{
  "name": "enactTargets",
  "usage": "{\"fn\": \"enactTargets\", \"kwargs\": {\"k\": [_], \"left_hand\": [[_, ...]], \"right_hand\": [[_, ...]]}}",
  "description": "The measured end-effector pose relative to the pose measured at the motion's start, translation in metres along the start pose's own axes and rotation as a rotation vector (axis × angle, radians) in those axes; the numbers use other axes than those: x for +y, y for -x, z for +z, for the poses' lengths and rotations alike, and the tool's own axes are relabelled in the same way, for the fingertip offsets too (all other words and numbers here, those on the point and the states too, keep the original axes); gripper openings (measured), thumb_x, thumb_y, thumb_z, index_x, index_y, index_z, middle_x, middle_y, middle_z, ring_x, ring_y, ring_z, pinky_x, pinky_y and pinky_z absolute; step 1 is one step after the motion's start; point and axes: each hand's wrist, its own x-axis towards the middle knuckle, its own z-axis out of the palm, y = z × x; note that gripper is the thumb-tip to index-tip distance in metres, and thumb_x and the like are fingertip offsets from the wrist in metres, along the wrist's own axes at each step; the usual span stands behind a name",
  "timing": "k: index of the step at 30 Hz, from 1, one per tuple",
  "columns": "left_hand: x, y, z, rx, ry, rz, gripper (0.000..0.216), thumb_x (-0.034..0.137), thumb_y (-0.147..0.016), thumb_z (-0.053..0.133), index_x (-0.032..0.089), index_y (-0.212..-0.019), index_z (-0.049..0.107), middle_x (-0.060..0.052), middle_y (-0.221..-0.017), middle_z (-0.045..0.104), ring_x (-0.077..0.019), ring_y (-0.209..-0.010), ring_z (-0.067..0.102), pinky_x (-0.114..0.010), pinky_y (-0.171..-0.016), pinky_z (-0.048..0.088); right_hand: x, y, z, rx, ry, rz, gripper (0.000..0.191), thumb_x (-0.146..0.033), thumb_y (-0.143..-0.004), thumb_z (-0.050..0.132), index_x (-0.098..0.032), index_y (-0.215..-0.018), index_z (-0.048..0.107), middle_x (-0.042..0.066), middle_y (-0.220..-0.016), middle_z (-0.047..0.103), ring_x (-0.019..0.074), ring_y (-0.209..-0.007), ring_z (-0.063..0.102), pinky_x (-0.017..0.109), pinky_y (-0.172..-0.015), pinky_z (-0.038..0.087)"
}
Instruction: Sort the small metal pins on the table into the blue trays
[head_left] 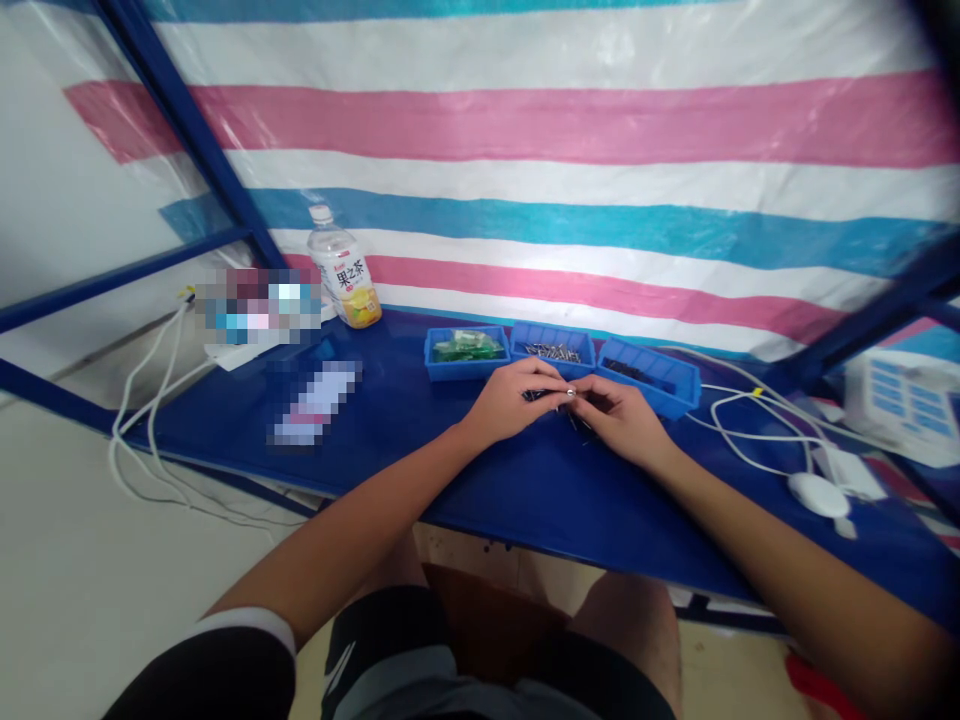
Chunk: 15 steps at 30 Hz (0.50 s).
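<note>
My left hand (pixel 512 400) and my right hand (pixel 616 417) meet over the blue table (pixel 480 480), fingertips pinched together around a small dark part with a shiny metal tip (pixel 570 394). A few dark small pieces lie on the table under my right hand. Just behind my hands stand three blue trays: the left tray (pixel 466 353) holds green parts, the middle tray (pixel 553 349) holds small metal pieces, the right tray (pixel 649 377) holds dark pieces.
A drink bottle (pixel 343 278) stands at the back left beside a white power strip (pixel 244 345) with trailing white cables. White cables, a white mouse (pixel 817 494) and a white device (pixel 904 405) lie at the right. A striped tarp hangs behind.
</note>
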Motion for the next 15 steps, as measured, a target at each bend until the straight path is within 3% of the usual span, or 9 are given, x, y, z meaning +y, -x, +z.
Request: {"fn": "enactTargets", "kwargs": {"k": [8, 15], "left_hand": [[0.0027, -0.0007, -0.0003, 0.033, -0.051, -0.127, 0.018, 0.033, -0.099, 0.072, 0.021, -0.104, 0.084, -0.009, -0.11, 0.079, -0.0212, -0.103, 0.075, -0.037, -0.097, 0.059], [-0.0038, 0.0004, 0.0014, -0.012, -0.175, -0.141, 0.016, 0.029, -0.098, 0.071, 0.021, -0.109, 0.08, -0.008, -0.109, 0.08, -0.0225, -0.105, 0.073, -0.041, -0.101, 0.057]], "right_hand": [[-0.0065, 0.0003, 0.0028, -0.005, -0.034, 0.021, 0.039, -0.062, -0.093, 0.071, -0.024, -0.102, 0.078, 0.005, -0.089, 0.077, 0.0206, -0.072, 0.064, 0.034, -0.065, 0.054], [-0.0056, -0.0038, -0.0027, 0.11, -0.185, 0.123, 0.04, -0.062, -0.091, 0.075, -0.023, -0.101, 0.075, 0.005, -0.084, 0.074, 0.0162, -0.066, 0.061, 0.028, -0.055, 0.049]]}}
